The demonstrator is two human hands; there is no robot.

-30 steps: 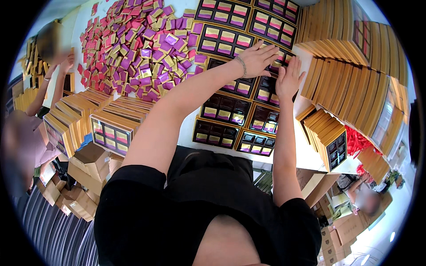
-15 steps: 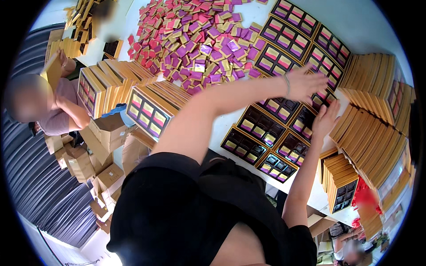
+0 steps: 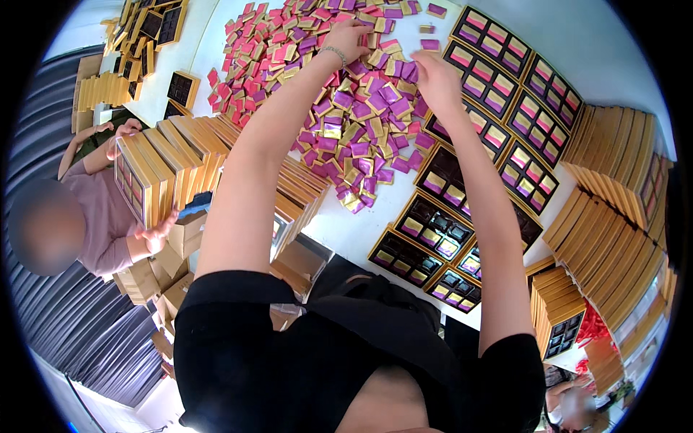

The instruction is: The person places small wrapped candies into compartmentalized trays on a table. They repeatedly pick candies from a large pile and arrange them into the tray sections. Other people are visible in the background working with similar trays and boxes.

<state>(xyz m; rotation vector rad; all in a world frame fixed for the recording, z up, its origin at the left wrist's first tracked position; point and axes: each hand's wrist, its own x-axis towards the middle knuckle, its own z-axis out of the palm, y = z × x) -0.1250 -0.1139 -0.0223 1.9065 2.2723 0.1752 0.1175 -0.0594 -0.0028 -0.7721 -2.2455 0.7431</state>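
A heap of wrapped sweets (image 3: 346, 108) lies mid-table, compartment trays (image 3: 498, 144) in rows to its right, stacked flat boxes (image 3: 613, 216) beyond them, more stacks (image 3: 180, 159) to its left.

- Both hands have left the dark compartment trays (image 3: 462, 209), where they lay a second ago, and now reach into the heap of pink, purple and gold wrapped pieces (image 3: 339, 108) in the upper middle of the frame.
- The left hand (image 3: 346, 36) has gone farthest, to the top of the heap, fingers curled down onto the wrappers.
- The right hand (image 3: 437, 76) has crossed from the trays to the heap's right edge.
- The view has swung leftward: the heap now sits at top centre, the trays have slid to the right.
- A seated person in a mauve top (image 3: 86, 216) has grown larger at the left edge, one hand against the upright gold boxes (image 3: 155, 169).
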